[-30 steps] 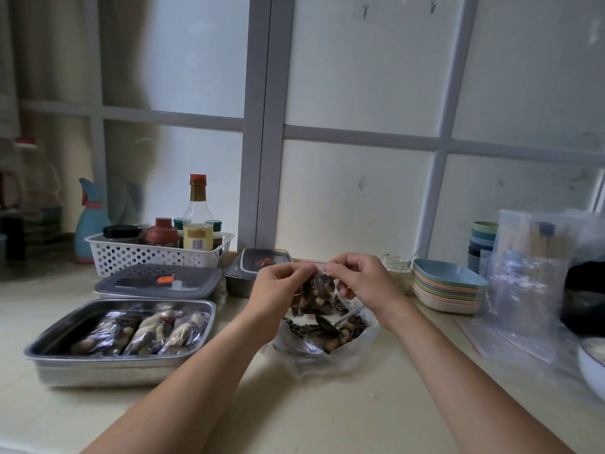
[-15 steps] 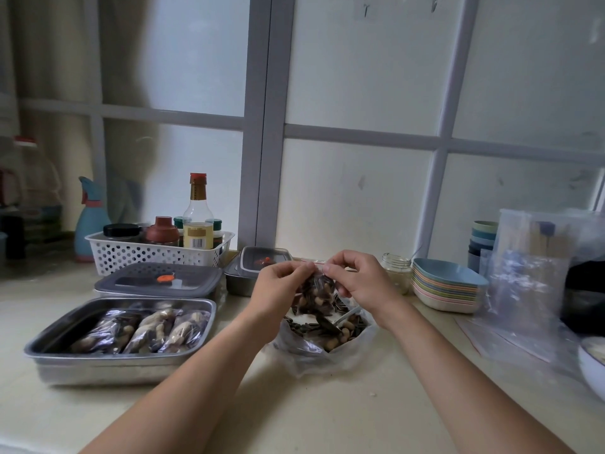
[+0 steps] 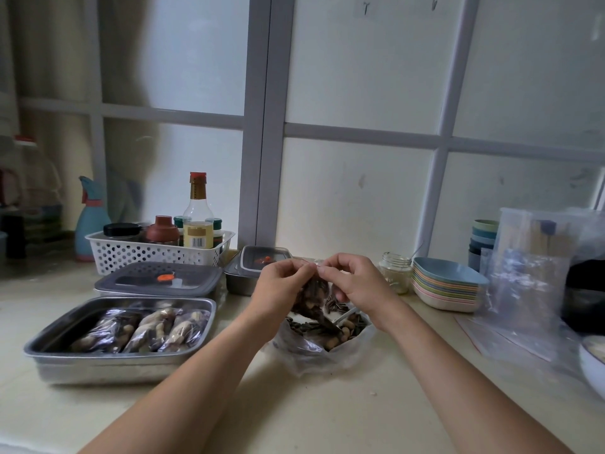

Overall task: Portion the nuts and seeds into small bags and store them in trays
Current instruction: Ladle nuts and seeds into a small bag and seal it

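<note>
A small clear bag (image 3: 311,298) filled with seeds and nuts hangs between my hands above the counter. My left hand (image 3: 283,285) and my right hand (image 3: 355,285) both pinch its top edge, fingertips close together. Below it lies a large open plastic bag (image 3: 322,348) of peanuts and sunflower seeds with a scoop handle sticking out. To the left stands an open steel tray (image 3: 49,353) holding three filled small bags (image 3: 144,329) side by side.
A lidded steel tray (image 3: 160,278) and a smaller lidded one (image 3: 258,267) sit behind. A white basket (image 3: 137,253) of bottles stands at back left. A glass jar (image 3: 396,271), stacked coloured bowls (image 3: 445,286) and loose clear bags (image 3: 530,290) are on the right.
My fingertips have drawn closer together along the small bag's top edge, and the bag hangs a little more bunched. Nothing else has moved.
</note>
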The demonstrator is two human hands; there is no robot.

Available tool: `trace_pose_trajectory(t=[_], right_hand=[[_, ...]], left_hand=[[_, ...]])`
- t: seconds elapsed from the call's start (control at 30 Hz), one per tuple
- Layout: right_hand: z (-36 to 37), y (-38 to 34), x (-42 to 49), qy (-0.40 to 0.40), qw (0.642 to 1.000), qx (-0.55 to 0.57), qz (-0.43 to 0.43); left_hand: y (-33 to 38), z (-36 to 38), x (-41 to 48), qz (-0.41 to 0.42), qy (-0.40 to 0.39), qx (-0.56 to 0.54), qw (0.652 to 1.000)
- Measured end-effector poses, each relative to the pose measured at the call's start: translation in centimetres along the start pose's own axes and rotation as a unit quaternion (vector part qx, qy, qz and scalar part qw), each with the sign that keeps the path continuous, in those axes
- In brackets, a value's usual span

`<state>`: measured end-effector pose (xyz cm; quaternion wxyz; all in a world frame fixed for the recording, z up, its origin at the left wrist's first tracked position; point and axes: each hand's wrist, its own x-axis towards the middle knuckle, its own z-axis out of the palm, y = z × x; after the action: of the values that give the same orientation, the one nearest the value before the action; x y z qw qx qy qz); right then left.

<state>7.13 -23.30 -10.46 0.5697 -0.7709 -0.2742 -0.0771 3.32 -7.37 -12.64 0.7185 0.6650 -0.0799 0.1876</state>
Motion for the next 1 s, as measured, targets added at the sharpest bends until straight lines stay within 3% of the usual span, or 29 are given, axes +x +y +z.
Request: trace_pose_trajectory(t=[0.4,0.6,1.0], right_hand=[[0.00,0.48,0.26,0.046,0.992,-0.107,-0.039],[-0.33,0.52,0.26,0.019,0.995,-0.096,-0.035],[-0.24,0.36,0.25,0.045,0.989,-0.127,-0.054]], left_hand=[[0.31,-0.10,-0.18,0.015,-0.010,-0.018,1.000],[0.25,-0.22,-0.20,0.017,-0.005,-0.016,1.000],[0.04,-0.13,-0.13,0.052,-0.002,0.062,0.997]])
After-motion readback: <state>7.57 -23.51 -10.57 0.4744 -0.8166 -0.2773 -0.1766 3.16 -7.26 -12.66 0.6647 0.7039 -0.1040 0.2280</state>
